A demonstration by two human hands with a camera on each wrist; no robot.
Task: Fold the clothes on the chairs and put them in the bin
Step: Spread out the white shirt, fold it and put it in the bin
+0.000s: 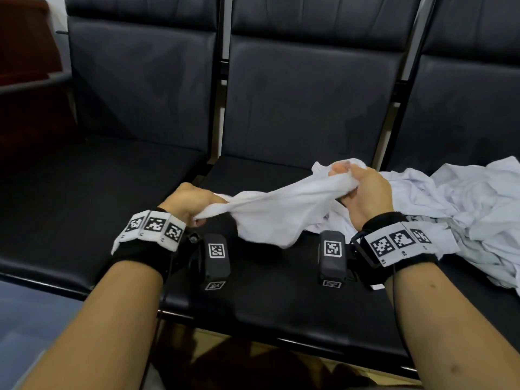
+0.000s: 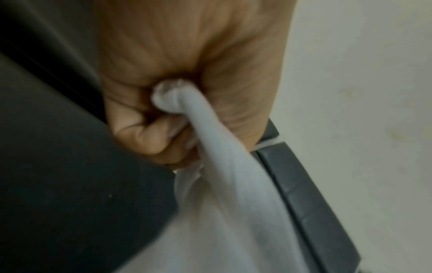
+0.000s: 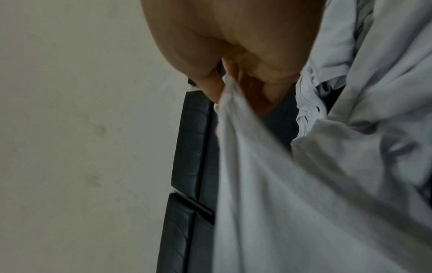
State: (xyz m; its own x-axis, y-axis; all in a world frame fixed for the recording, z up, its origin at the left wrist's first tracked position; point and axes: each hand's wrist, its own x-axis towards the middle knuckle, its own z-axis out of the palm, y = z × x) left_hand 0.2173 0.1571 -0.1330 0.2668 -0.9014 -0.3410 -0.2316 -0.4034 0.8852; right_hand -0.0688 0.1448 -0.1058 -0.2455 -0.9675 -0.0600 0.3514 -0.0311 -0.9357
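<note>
Head view: left hand [image 1: 194, 205] is fisted on one end of a white garment [image 1: 281, 212], right hand [image 1: 363, 192] bunches the other end, fingers curled into the cloth. Garment is stretched between them just above the middle chair seat [image 1: 267, 277], belly sagging down to the seat. It looks roped up, not spread. More white clothes [image 1: 478, 209] are piled on the right-hand seat, touching the right wrist band. No bin in view.

Risks: both grips hold wads, not corners or seams, so opening it flat likely gives a twisted, skewed fold. The held piece seems to overlap the pile near the right hand; pulling left could drag other clothes off the seat edge. Can't tell whether it is fully separate from the pile.

Left wrist view: grip closed tight, cloth [image 2: 210, 147] exits the fist as a narrow twisted rope. Secure hold, but no edge is findable without regrasping. Blurred.

Right wrist view: right hand [image 3: 233, 55] holds the garment [image 3: 280, 184], fingers [image 3: 210, 86] pinching a fold; less of this grip shows, so a slip under tension seems more likely here. Pile [image 3: 374, 73] hangs right beside the hand.

Pose: forearms roughly parallel, wrists low over the seat, left palm-down, right hand further forward.
</note>
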